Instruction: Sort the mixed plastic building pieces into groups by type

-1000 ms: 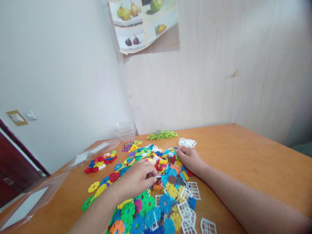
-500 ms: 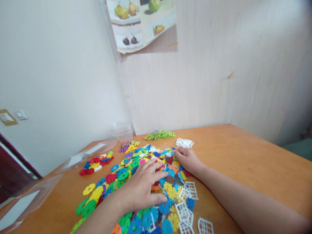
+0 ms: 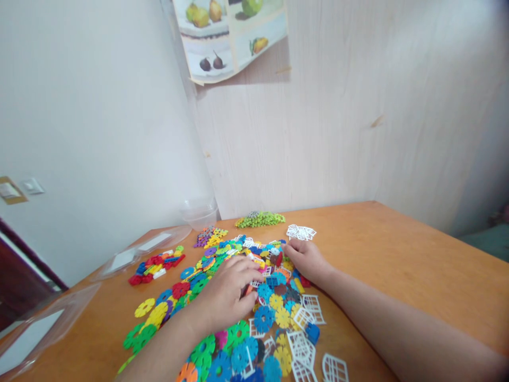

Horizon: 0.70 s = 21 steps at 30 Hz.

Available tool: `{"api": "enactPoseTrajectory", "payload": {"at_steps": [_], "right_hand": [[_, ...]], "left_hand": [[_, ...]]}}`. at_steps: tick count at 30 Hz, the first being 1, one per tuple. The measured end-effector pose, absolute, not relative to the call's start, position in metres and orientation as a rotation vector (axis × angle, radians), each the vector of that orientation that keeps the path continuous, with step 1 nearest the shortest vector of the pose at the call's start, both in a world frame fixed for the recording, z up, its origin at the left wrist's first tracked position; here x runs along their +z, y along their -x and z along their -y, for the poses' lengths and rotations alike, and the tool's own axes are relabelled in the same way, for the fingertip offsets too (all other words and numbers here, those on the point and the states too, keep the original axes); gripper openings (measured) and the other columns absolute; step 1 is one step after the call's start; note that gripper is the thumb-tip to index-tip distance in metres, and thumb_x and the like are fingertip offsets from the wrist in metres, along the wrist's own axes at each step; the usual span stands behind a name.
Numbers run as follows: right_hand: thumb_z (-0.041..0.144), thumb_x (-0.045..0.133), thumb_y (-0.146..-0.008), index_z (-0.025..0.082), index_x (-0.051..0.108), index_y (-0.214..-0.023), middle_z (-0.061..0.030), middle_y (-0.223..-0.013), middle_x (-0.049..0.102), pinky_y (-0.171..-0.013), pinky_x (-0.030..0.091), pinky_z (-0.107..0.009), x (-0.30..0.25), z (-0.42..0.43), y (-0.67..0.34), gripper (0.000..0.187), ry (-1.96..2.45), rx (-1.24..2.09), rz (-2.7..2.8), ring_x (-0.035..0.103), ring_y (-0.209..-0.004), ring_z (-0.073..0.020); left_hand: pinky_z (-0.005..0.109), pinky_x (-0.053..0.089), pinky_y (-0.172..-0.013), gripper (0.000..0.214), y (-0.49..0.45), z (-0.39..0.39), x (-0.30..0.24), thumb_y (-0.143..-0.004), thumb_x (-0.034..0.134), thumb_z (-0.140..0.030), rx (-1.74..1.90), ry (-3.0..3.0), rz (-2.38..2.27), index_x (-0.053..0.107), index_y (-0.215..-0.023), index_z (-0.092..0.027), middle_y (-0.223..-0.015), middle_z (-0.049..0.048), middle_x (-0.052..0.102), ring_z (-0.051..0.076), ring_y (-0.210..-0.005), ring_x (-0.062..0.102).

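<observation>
Many bricks (image 3: 157, 267) lie heaped at the table's (image 3: 417, 260) left, apart from a wide spread of discs (image 3: 263, 319) running across the middle. Over that spread the left hand (image 3: 230, 292) bends with thumb and fingers parted, and whether it grips a piece cannot be told. Rightward, the right hand (image 3: 306, 258) rests curled at the spread's edge, its grip hidden, just before some white grids (image 3: 301, 233).

Fruit-painting poster (image 3: 234, 40) on a pale wood-grain wall panel (image 3: 338, 138), high beyond the left grip (image 3: 228, 292), clear plastic tub (image 3: 200, 215) past it on the wooden surface (image 3: 382, 249), clear lids (image 3: 43, 334) with white rectangles to its left, wall plates (image 3: 33, 185) and dark reddish door (image 3: 19, 276) farther left
</observation>
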State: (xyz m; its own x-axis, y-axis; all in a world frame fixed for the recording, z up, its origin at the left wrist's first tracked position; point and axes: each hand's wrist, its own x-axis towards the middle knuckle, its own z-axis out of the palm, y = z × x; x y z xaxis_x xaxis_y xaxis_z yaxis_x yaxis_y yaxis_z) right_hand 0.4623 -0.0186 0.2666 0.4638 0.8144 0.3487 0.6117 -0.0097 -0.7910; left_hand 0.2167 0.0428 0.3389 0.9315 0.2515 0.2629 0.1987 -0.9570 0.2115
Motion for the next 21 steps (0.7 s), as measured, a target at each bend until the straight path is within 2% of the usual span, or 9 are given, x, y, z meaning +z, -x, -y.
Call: {"api": "enactPoseTrajectory", "payload": {"at_steps": [3,5,7,10,13,15,17,21], "right_hand": [[0.046,0.045,-0.089,0.020,0.047,-0.059,0.0038,-0.054,0.045,-0.050,0.028,-0.024,0.266,0.018,-0.462,0.040,1.693,0.255,1.231,0.044,-0.056,-0.0118],[0.046,0.045,-0.089,0.020,0.047,-0.059,0.0039,-0.054,0.044,-0.050,0.028,-0.024,0.265,0.017,-0.462,0.040,1.694,0.249,1.232,0.044,-0.056,-0.0118],[0.046,0.045,-0.089,0.020,0.046,-0.059,0.0040,-0.053,0.044,-0.051,0.029,-0.024,0.265,0.017,-0.462,0.041,1.705,0.241,1.231,0.044,-0.056,-0.0118],[0.046,0.045,-0.089,0.020,0.048,-0.059,0.0037,-0.054,0.046,-0.052,0.030,-0.024,0.265,0.017,-0.462,0.040,1.721,0.235,1.229,0.045,-0.056,-0.0120],[0.045,0.045,-0.089,0.020,0.050,-0.060,0.0036,-0.055,0.047,-0.052,0.030,-0.024,0.266,0.017,-0.462,0.039,1.729,0.238,1.228,0.046,-0.056,-0.0121],[0.045,0.046,-0.089,0.020,0.050,-0.060,0.0036,-0.054,0.047,-0.052,0.030,-0.024,0.267,0.017,-0.462,0.039,1.732,0.240,1.229,0.046,-0.056,-0.0121],[0.046,0.046,-0.089,0.020,0.048,-0.059,0.0037,-0.054,0.046,-0.052,0.030,-0.024,0.267,0.018,-0.462,0.039,1.735,0.238,1.233,0.045,-0.056,-0.0120],[0.045,0.046,-0.088,0.020,0.046,-0.058,0.0036,-0.054,0.046,-0.052,0.029,-0.024,0.268,0.018,-0.461,0.040,1.739,0.237,1.238,0.045,-0.055,-0.0118]], "left_hand": [[0.055,0.032,-0.113,0.065,-0.214,-0.032,0.343,-0.072,0.074,-0.031,0.225,-2.920,-0.285,0.056,-0.134,-0.036,-0.150,0.0022,0.045,0.034,-0.140,0.035],[0.058,0.031,-0.113,0.077,-0.214,-0.028,0.342,-0.067,0.078,-0.037,0.134,-2.912,-0.285,0.051,-0.139,-0.038,-0.154,0.0016,0.040,0.037,-0.141,0.031],[0.058,0.030,-0.114,0.072,-0.215,-0.029,0.339,-0.069,0.078,-0.035,0.170,-2.914,-0.296,0.054,-0.136,-0.037,-0.151,0.0016,0.045,0.036,-0.140,0.034],[0.051,0.030,-0.114,0.051,-0.218,-0.036,0.334,-0.074,0.072,-0.026,0.310,-2.922,-0.290,0.063,-0.123,-0.034,-0.134,0.0018,0.059,0.030,-0.134,0.042],[0.044,0.039,-0.106,0.023,-0.221,-0.043,0.333,-0.082,0.064,-0.021,0.405,-2.926,-0.265,0.069,-0.103,-0.029,-0.111,0.0023,0.068,0.024,-0.118,0.053],[0.042,0.043,-0.098,0.016,-0.222,-0.046,0.333,-0.087,0.058,-0.019,0.472,-2.928,-0.265,0.069,-0.095,-0.026,-0.101,0.0028,0.069,0.022,-0.106,0.057],[0.041,0.044,-0.095,0.016,-0.222,-0.049,0.333,-0.089,0.055,-0.019,0.535,-2.924,-0.292,0.069,-0.095,-0.026,-0.101,0.0031,0.068,0.021,-0.102,0.058],[0.042,0.044,-0.097,0.022,-0.220,-0.053,0.332,-0.088,0.054,-0.016,0.610,-2.919,-0.385,0.069,-0.099,-0.027,-0.114,0.0028,0.066,0.022,-0.111,0.056]]}}
